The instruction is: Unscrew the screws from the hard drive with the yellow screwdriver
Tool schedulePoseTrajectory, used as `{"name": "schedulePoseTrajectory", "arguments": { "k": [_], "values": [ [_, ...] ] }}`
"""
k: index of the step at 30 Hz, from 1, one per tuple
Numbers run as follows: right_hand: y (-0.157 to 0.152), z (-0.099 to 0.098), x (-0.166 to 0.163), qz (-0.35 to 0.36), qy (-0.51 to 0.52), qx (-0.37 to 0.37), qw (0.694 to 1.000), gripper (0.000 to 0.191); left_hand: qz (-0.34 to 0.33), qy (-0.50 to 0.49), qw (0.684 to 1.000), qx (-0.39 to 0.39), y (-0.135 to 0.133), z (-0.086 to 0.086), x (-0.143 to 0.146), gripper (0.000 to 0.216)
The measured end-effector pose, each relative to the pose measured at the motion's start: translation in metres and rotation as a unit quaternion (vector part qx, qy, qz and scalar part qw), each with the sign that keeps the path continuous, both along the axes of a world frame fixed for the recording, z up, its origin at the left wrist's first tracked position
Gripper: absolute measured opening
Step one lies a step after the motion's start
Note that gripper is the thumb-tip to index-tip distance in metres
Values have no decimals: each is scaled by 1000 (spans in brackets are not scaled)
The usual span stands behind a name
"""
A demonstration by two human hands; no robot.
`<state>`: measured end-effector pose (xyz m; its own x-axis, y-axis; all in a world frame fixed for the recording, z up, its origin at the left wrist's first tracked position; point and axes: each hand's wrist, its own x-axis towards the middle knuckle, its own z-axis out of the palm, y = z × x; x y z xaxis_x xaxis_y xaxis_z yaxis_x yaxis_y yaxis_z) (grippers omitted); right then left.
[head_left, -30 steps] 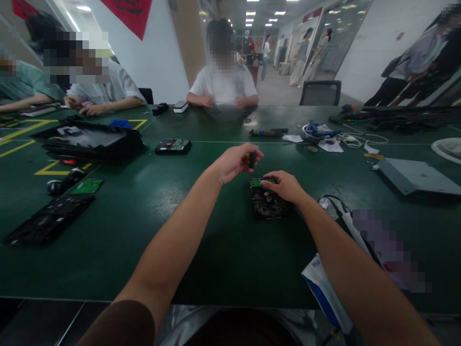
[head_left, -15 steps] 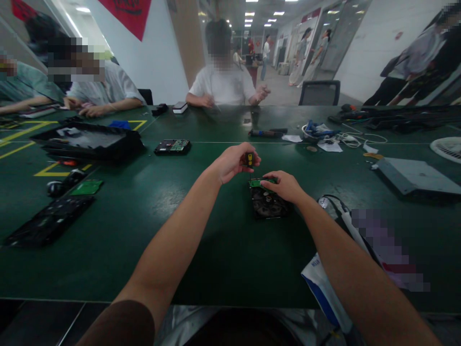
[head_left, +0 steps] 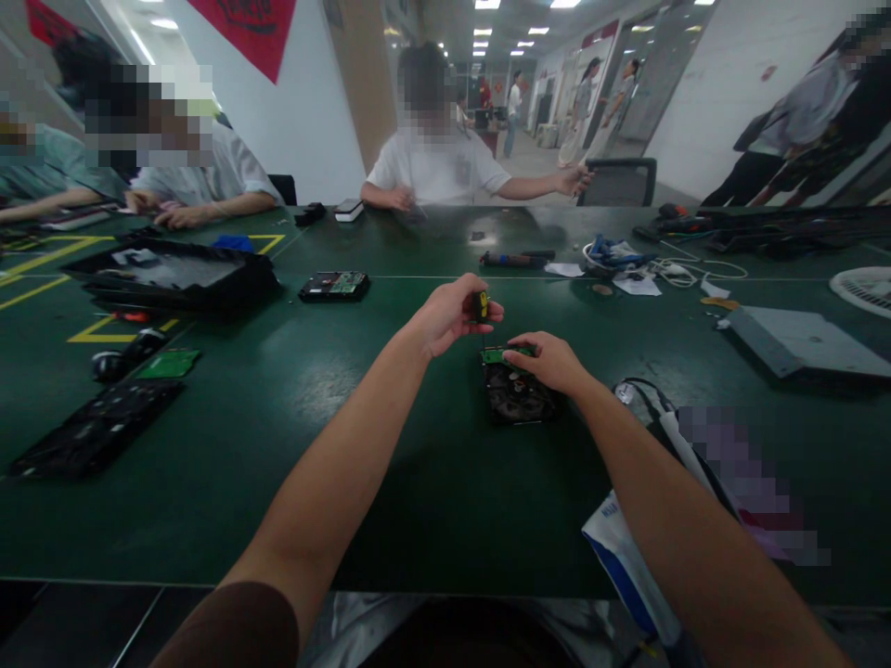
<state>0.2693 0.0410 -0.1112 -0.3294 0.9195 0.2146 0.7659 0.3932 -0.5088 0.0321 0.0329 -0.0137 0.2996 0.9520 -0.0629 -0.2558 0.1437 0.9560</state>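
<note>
A black hard drive (head_left: 516, 396) lies on the green table (head_left: 390, 445) in front of me, with a green circuit board (head_left: 496, 355) at its far end. My left hand (head_left: 452, 314) is closed round the black and yellow handle of a small screwdriver (head_left: 481, 307), held upright with its tip down on the board's left corner. My right hand (head_left: 548, 360) rests on the far end of the drive, fingers pressed on the green board.
Another hard drive (head_left: 335, 284) and a black tray (head_left: 167, 272) lie to the far left, and a black panel (head_left: 94, 429) nearer. A grey case (head_left: 800, 341), cables (head_left: 619, 252) and a bag (head_left: 647, 547) are on the right. Several people sit across the table.
My hands have stayed on the screwdriver and drive, and the handle has turned slightly in my fingers. The person opposite has stretched an arm out to the right.
</note>
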Motion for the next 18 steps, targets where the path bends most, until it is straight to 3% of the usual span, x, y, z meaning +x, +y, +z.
{"name": "schedulePoseTrajectory", "arguments": {
  "k": [8, 12, 18],
  "values": [
    [2, -3, 1, 0, 8, 2, 1000, 34, -11, 45, 998, 43, 2, 1, -7, 30],
    [2, -3, 1, -2, 6, 0, 1000, 34, -33, 33, 999, 23, 1, 2, -4, 29],
    [1, -4, 1, -4, 10, -4, 1000, 35, -7, 12, 1000, 9, 0, 1, -2, 19]
  ]
}}
